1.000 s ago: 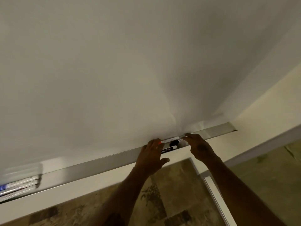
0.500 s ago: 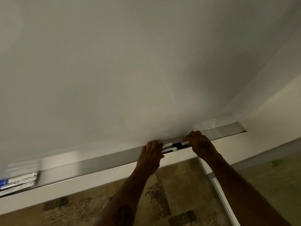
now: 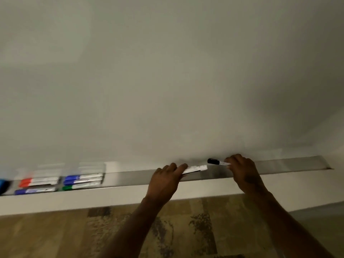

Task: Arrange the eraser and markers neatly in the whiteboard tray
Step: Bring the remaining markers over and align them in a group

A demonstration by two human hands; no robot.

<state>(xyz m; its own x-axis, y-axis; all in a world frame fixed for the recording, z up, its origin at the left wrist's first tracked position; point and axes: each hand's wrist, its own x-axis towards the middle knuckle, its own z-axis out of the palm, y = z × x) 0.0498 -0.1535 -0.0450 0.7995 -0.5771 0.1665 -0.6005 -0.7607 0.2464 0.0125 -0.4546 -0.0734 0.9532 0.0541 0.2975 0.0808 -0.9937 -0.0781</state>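
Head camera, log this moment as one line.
left hand: holds white marker | right hand: holds black-capped marker | both over whiteboard tray | sorted markers: tray's left

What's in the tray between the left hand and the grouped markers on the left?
Nothing: in the head view the tray is bare metal from the blue-capped markers across to the left hand.

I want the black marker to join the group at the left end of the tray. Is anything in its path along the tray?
Yes. The left hand and the white marker it holds sit in the tray, between the black marker in the right hand and the markers at the left. Beyond them the tray looks bare.
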